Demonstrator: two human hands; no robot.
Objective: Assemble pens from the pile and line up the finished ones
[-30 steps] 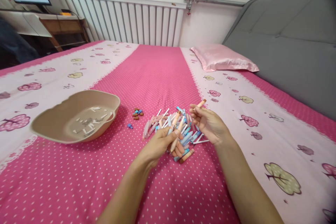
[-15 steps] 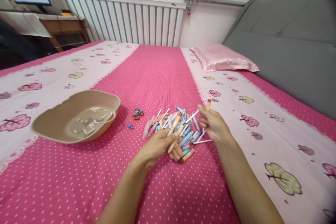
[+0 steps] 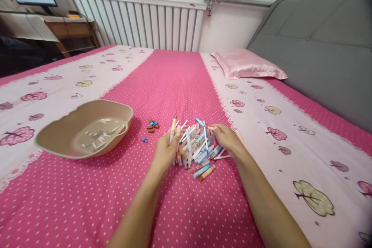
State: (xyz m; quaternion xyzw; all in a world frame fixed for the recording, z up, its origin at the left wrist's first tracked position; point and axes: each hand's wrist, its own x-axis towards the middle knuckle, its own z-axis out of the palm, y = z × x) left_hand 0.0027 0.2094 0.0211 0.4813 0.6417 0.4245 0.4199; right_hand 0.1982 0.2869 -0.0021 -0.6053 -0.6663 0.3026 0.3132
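Observation:
A loose pile of pen parts (image 3: 203, 151) lies on the bed, with blue, peach and pinkish barrels and thin white sticks that look like refills. My left hand (image 3: 166, 150) is at the pile's left side, fingers closed round a slim pen (image 3: 173, 126) with a brown end, standing nearly upright. Other barrels press against its fingers. At the right side, my right hand (image 3: 229, 138) pinches a peach pen piece (image 3: 210, 128); its curled fingers are partly hidden. A blue barrel (image 3: 200, 171) and a peach one with a brown end (image 3: 207, 173) lie at the near edge.
A beige basin (image 3: 66, 135) on the left holds several short white and grey pieces. Between it and the pile sit small brown and blue caps (image 3: 152, 124). Farther back are a pink pillow (image 3: 247, 64), a grey headboard (image 3: 316, 46) and a white radiator (image 3: 139, 21).
My left hand has moved left and slightly up, from over the pile to its left side. My right hand has lowered toward the pile; the white stick it held is no longer visible in it.

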